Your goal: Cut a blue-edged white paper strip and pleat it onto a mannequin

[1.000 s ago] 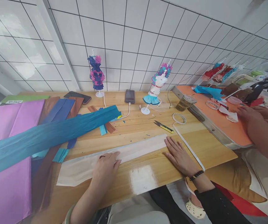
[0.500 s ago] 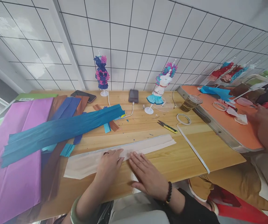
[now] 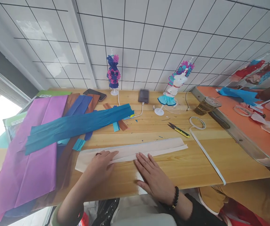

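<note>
A long pale strip of crepe paper (image 3: pixel 158 146) lies across the wooden table, its near edge folded over in a narrow flap. My left hand (image 3: pixel 100 166) grips that near edge towards the strip's left part, fingers curled on top and the thumb low at the fold. My right hand (image 3: pixel 155 179) lies flat with its fingers stretched out, the fingertips pressing on the folded edge near the middle. A black bead bracelet circles my right wrist. Beyond the strip lie yellow thread snips (image 3: pixel 179 130) and a roll of white tape (image 3: pixel 197 123) with a length pulled out.
Purple paper sheets (image 3: pixel 40 163) and a teal crepe strip (image 3: pixel 78 127) cover the left side. Two paper-dressed figures (image 3: pixel 113 73) (image 3: pixel 172 88) stand by the tiled wall. A phone (image 3: pixel 94 94), a power bank (image 3: pixel 143 96) and a lidded cup (image 3: pixel 207 105) sit further back. An orange table (image 3: pixel 250 122) adjoins at right.
The view has shifted left, so things appear further right. My left hand has slid left along the fold, away from my right hand, which stays flat. More of the flap is folded over.
</note>
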Demonstrator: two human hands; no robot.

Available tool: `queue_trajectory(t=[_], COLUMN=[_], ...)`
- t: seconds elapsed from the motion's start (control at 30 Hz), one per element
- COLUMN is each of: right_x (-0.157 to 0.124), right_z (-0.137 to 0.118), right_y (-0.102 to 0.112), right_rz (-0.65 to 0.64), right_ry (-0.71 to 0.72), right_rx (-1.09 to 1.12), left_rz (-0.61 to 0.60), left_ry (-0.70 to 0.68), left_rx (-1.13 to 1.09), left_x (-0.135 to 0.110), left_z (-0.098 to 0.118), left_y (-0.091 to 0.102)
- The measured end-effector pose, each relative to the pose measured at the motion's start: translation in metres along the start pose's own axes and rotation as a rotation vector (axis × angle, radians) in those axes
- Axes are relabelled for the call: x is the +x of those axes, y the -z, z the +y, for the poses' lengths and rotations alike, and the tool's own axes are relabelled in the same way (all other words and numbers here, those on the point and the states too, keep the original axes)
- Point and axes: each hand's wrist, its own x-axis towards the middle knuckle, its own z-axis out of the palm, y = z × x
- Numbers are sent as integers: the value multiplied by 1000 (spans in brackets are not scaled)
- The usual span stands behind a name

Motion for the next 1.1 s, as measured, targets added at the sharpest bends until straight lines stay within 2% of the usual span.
queue_trajectory(t=[0.1,0.27,0.5,0.77,1.1], right_x=[0,0,0,1,1], right_z=[0,0,-1,-1,-1], right_y=[-1,-4,-6,-8,-9], right_rz=[33,43,60,103,90], right_ry=[-59,-89,-79,-59,-63], right_rx=[-6,-27,-45,-60,-100], left_rz=[38,99,261,397,405], left_ry=[-25,30,87,191,219], left_rx=[28,52,38,-68,-17], left_x=[-16,-37,-51,-54,-56], left_z=[-20,-48,-86,-90,-93], left_y=[-1,4,9,2,-5])
